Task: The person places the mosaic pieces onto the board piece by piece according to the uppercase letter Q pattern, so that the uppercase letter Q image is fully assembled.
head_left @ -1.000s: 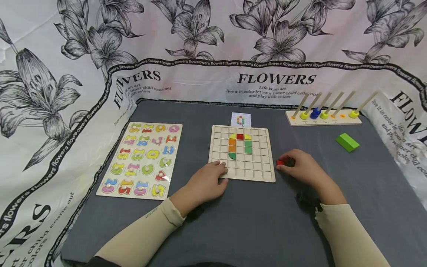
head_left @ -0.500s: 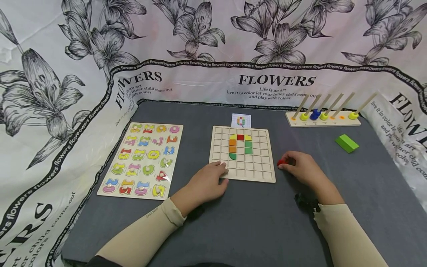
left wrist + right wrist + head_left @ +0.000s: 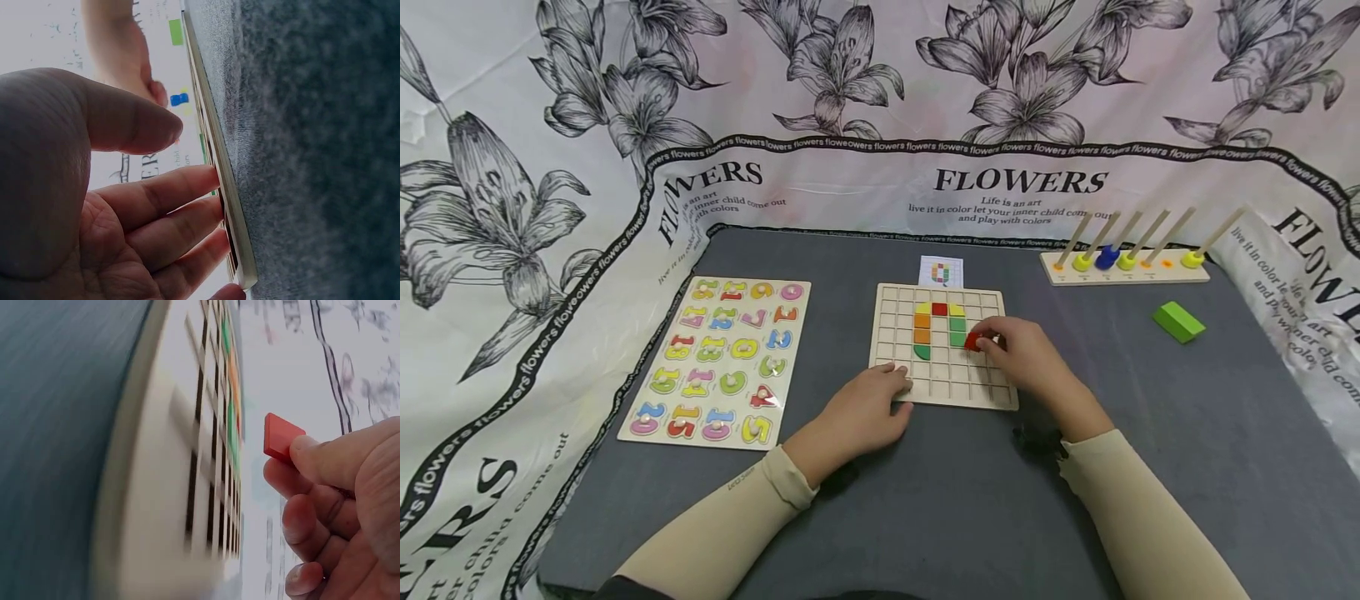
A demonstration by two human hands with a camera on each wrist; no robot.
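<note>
A wooden grid board [image 3: 951,390] lies in the middle of the table. Colored tiles form a partial ring in its cells: a red tile [image 3: 939,309] between two yellow ones, orange tiles [image 3: 922,328] down the left, green tiles [image 3: 957,332] down the right and a rounded green piece [image 3: 922,352] at lower left. My right hand [image 3: 1028,357] pinches a red square tile [image 3: 281,436] between thumb and index finger, above the board's right part. My left hand [image 3: 863,408] rests with extended fingers on the board's lower left edge; the left wrist view shows the fingertips touching its rim [image 3: 240,250].
A patterned card [image 3: 942,272] lies behind the board. To the left is a number puzzle board [image 3: 715,360]. A peg stand [image 3: 1067,278] with colored beads stands at back right, a green block [image 3: 1179,322] in front of it.
My right hand has picked up the red tile from beside the board and carried it left over the board. My left hand has stayed in place.
</note>
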